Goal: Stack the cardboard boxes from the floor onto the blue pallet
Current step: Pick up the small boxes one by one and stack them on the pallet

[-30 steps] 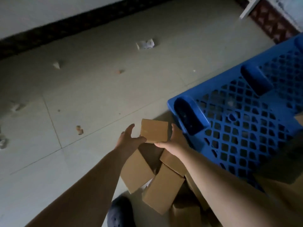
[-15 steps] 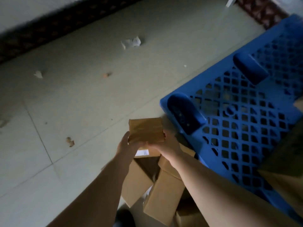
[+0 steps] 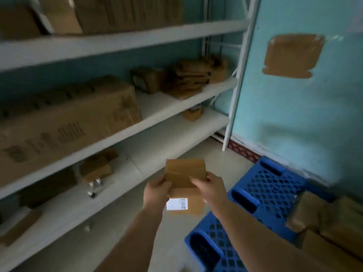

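Head view, blurred by motion: a small flat cardboard box [image 3: 184,174], plain brown with a white label [image 3: 177,203] on its near face, is held up at centre frame. The left hand [image 3: 157,191] grips its left edge and the right hand [image 3: 211,188] curls over its right edge. At 4 o'clock lies the blue pallet [image 3: 271,185], moulded plastic with a diamond lattice, carrying more cardboard boxes [image 3: 324,220]. White metal shelves [image 3: 121,42] at 10 o'clock hold a long printed carton [image 3: 64,122].
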Motion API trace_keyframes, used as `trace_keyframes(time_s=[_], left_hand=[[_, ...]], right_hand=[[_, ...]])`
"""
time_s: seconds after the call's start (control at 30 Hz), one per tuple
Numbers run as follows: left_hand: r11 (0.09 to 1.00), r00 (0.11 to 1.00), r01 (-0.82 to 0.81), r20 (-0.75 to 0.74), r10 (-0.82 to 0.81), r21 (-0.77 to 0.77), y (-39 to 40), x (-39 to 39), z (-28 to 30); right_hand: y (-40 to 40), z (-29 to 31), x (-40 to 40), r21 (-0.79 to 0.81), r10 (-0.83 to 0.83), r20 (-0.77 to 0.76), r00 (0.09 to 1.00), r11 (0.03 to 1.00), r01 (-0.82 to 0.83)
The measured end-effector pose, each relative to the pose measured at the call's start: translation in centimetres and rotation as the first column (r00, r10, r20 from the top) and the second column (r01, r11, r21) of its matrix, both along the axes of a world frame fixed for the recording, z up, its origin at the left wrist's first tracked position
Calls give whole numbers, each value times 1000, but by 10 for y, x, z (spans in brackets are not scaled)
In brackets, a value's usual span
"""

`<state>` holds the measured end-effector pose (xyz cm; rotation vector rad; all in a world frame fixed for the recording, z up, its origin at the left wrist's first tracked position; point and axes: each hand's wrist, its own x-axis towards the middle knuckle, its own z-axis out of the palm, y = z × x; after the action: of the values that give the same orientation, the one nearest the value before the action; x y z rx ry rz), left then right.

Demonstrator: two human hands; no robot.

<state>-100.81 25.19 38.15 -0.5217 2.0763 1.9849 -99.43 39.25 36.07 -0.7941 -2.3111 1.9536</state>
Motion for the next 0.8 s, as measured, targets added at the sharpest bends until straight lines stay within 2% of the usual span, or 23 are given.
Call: trace_keyframes(time_s=[0.13, 0.23, 0.33, 0.47, 0.57, 0.7, 0.8], left_hand=[[997, 983, 51, -180, -39, 62, 46, 18, 139], [984, 959, 137, -263, -103, 115, 84, 46, 201], [957, 930, 228, -332, -159, 180, 123, 71, 245], [891, 881, 354, -420, -216, 285, 167, 94, 277], [817, 838, 477, -447, -312, 324, 199, 109, 290], [694, 833, 551, -362, -419, 464, 235, 132, 302], [592, 784, 612, -306, -540, 525, 257, 151, 301]], right_hand=[[46, 153, 30, -18, -76, -203, 976, 997, 74], [71, 234, 62, 57, -170, -343, 924, 978, 201], [95, 290, 92, 105, -196, -500, 843, 953, 283], [120, 328, 137, 253, -119, -692, 712, 884, 394], [143, 342, 170, 339, -68, -791, 608, 778, 529], [171, 348, 215, 354, -72, -847, 527, 663, 659], [187, 346, 251, 358, -100, -860, 500, 580, 732]])
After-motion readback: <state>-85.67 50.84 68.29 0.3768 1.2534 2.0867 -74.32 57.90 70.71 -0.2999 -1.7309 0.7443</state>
